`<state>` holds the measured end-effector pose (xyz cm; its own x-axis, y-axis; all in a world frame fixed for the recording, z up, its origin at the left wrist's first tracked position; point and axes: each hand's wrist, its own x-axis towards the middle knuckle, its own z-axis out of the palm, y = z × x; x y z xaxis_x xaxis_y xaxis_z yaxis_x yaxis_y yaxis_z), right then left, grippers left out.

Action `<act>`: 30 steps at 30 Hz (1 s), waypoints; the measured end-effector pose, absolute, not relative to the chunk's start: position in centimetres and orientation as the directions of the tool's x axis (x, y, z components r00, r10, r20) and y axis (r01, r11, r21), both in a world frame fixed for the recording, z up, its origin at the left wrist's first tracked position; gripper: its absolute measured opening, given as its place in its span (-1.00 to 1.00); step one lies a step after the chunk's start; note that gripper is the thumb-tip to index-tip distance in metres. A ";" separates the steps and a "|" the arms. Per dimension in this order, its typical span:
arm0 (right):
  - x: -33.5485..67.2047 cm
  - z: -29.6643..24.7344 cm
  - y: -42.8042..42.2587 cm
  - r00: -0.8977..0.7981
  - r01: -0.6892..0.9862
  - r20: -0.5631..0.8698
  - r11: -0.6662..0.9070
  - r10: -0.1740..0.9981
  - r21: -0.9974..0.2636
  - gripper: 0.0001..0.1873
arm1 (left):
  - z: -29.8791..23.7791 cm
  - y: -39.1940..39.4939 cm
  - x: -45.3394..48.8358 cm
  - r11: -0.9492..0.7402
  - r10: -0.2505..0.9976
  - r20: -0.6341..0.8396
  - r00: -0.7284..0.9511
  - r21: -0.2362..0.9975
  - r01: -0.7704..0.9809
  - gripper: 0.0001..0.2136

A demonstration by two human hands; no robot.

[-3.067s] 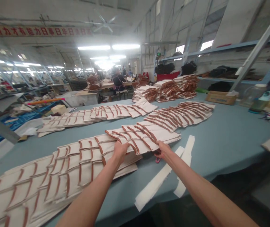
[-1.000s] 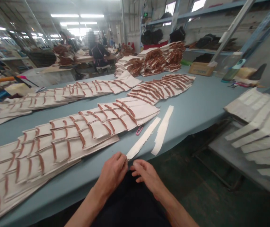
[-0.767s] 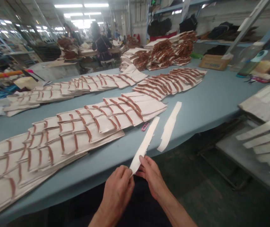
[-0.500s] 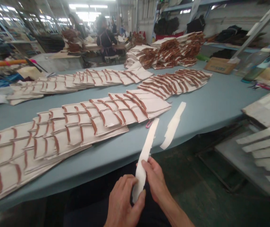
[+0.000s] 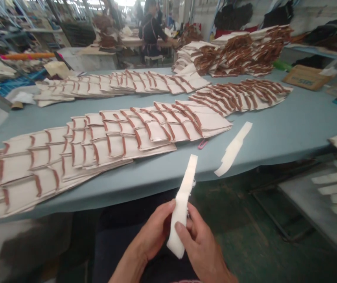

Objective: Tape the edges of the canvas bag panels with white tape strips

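Observation:
A long cream-white fabric strip (image 5: 183, 200) is held up in front of me, its far end frayed along the right edge. My left hand (image 5: 156, 228) grips its left edge, with the fingers hidden behind it. My right hand (image 5: 200, 241) pinches it lower down, thumb on top and fingers curled beneath. Beyond the hands, a second cream strip (image 5: 234, 149) with a stepped edge lies on the table near its front edge. A small pink clip-like thing (image 5: 203, 144) rests beside the overlapped rows of white pieces with brown edges (image 5: 121, 135).
The blue-grey table (image 5: 262, 141) carries another white row (image 5: 112, 84), a brown-edged row (image 5: 239, 96) and tall stacks (image 5: 230, 53) behind. A cardboard box (image 5: 308, 78) sits at the back right. More strips (image 5: 336, 188) hang at the right. A person (image 5: 152, 33) works in the background.
My left hand has moved up along the strip's left edge, and my right hand is now lower on it. The view has swung, shifting the table's contents rightward.

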<state>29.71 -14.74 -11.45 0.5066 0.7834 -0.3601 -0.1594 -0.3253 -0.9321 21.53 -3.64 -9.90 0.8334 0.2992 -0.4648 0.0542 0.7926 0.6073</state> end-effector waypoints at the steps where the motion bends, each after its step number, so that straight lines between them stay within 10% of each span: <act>1: 29.3 -11.6 -15.1 0.515 -0.102 -0.341 -0.339 0.787 -0.935 -0.27 | -9.5 -3.8 21.2 0.811 0.300 -0.470 0.830 0.584 0.038 -0.53; 9: 28.4 -11.9 -17.3 0.530 0.216 -0.186 -0.344 0.828 -0.914 -0.28 | -5.7 -4.3 18.4 0.788 0.354 -0.422 0.834 0.616 -0.023 -0.49; 30: 26.9 -5.7 -16.1 0.244 0.196 -0.227 -0.277 0.943 -0.941 -0.43 | -3.4 -5.6 15.1 0.825 0.489 -0.381 0.785 0.493 -0.276 -0.49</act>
<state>26.89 -16.13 -5.68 0.2437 0.9430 -0.2265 0.1962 -0.2767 -0.9407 15.14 -5.60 -3.35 0.7846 0.4892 -0.3810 -0.2756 0.8255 0.4926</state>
